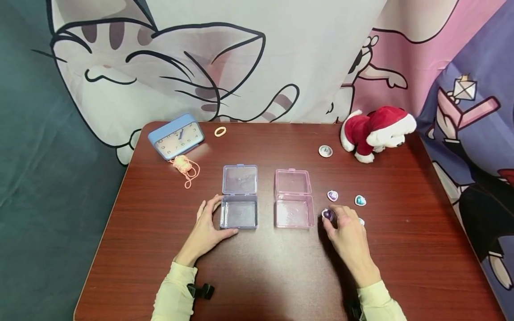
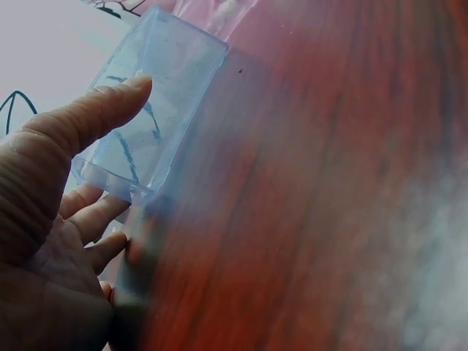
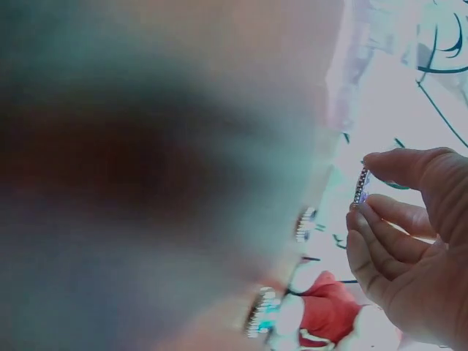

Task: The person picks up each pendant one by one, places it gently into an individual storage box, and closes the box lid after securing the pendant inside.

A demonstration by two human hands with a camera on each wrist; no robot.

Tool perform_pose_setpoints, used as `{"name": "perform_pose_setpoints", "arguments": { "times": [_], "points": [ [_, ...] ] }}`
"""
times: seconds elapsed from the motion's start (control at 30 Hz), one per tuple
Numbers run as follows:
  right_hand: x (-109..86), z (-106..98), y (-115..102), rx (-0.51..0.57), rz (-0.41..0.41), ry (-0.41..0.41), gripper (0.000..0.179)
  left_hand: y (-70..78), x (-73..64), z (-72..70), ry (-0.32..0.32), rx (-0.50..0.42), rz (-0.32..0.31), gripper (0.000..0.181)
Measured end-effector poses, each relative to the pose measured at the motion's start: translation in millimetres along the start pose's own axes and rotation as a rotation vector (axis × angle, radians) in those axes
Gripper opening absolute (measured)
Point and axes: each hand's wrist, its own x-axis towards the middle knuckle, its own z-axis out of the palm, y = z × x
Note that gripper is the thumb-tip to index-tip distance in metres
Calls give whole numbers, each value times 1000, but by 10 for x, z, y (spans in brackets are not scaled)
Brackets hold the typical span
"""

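My left hand (image 1: 205, 232) holds the near left corner of a clear blue plastic box (image 1: 239, 213), thumb along its front wall and fingers by its left side. The box stands with its lid open to the back. In the left wrist view the thumb (image 2: 110, 110) lies against the box wall (image 2: 183, 66). Between thumb and fingers, my right hand (image 1: 348, 236) pinches a dark purple heart-shaped gem (image 1: 328, 215) with a beaded rim, raised off the table. A lilac heart gem (image 1: 332, 195) and a teal one (image 1: 360, 200) lie close by; another (image 1: 362, 221) is mostly hidden behind the hand.
A clear pink box (image 1: 295, 211) with its lid open stands between the blue box and the gems. Farther back are a blue clock (image 1: 176, 137), peach yarn (image 1: 183, 165), a yellowish ring (image 1: 220, 131), a round silvery piece (image 1: 325, 151) and a plush dog (image 1: 373, 133) in red.
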Motion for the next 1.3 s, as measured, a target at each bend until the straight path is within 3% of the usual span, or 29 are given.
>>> {"name": "perform_pose_setpoints", "arguments": {
  "times": [0.37,0.77,1.07,1.3],
  "points": [
    [229,-61,-265,26,-92,63,32,3,-14,-28,5,6,-2,103],
    [340,162,-579,75,-178,-3,38,-5,-28,-15,1,9,7,102],
    [386,329,-782,147,-186,-61,40,-3,-25,-14,3,3,14,103],
    [436,443,-931,174,-251,-74,36,-8,-22,-22,10,-3,8,101]
  ]
}}
